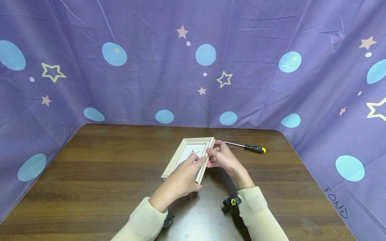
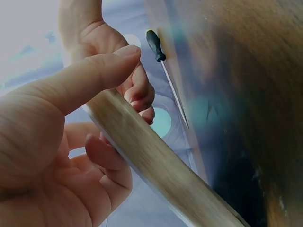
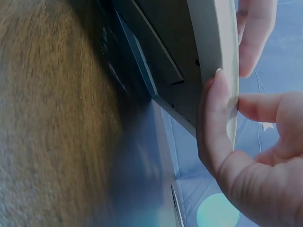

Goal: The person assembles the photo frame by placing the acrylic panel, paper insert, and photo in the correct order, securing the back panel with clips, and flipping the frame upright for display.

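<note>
A light wooden picture frame with a white printed sheet is held tilted above the table by both hands. My left hand grips its near right part, fingers over the front and thumb at the near edge. On the right side rail my right hand pinches, thumb at the front. One finger lies against the back in the right wrist view, where the dark backing shows a thin slit. The left wrist view has the wooden rail between left thumb and fingers.
A screwdriver with a black and yellow handle lies on the brown wooden table, right of the frame, its shaft toward the frame. Purple cloth with stars and dots stands round the back and sides.
</note>
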Demonstrator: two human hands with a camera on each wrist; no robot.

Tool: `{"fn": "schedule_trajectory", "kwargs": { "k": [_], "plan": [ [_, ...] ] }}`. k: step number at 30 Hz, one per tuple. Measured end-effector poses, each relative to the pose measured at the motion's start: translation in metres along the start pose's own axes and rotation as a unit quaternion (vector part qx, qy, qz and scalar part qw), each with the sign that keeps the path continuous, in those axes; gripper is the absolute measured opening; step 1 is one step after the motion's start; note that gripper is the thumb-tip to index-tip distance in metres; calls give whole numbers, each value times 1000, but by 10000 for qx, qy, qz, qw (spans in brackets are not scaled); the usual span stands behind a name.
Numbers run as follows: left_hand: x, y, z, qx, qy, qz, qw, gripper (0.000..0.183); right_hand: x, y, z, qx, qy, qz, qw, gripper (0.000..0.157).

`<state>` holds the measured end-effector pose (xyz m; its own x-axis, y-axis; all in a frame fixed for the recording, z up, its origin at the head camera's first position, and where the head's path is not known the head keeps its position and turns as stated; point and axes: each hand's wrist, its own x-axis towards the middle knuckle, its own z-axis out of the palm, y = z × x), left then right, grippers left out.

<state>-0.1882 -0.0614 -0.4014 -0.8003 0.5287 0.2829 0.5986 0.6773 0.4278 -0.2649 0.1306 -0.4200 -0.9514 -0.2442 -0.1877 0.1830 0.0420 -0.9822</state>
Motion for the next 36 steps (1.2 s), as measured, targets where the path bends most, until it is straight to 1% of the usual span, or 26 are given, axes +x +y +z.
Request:
{"fn": "schedule_trajectory", "kwargs": {
  "k": [6,12,17,22,27,30,36],
  "plan": [
    [-1,-1,-3,-144,-163,8,9998,96,0,1,-2,-48,-26,12,10000,62],
    [0,-4,-8,-217,-448,-91,9987,92,2,2,-3,-69,-8,52,10000,62],
    [0,-10,-14,-234,-649,-166,9975,90,2,4,-4,-151,-22,54,9999,61],
    [0,-18,-17,-321,-727,-432,9959,93,3,6,-7,-231,-55,31,9997,60],
    [-3,-27,-21,-348,-760,-607,9946,97,4,7,-9,-245,-49,60,9997,60],
    [-5,-32,-24,-427,-832,-847,9920,100,4,9,-10,-276,-69,54,9996,60],
    [-6,-41,-26,-332,-955,-1280,9866,104,7,11,-11,-310,-102,59,9995,62]
  ]
}}
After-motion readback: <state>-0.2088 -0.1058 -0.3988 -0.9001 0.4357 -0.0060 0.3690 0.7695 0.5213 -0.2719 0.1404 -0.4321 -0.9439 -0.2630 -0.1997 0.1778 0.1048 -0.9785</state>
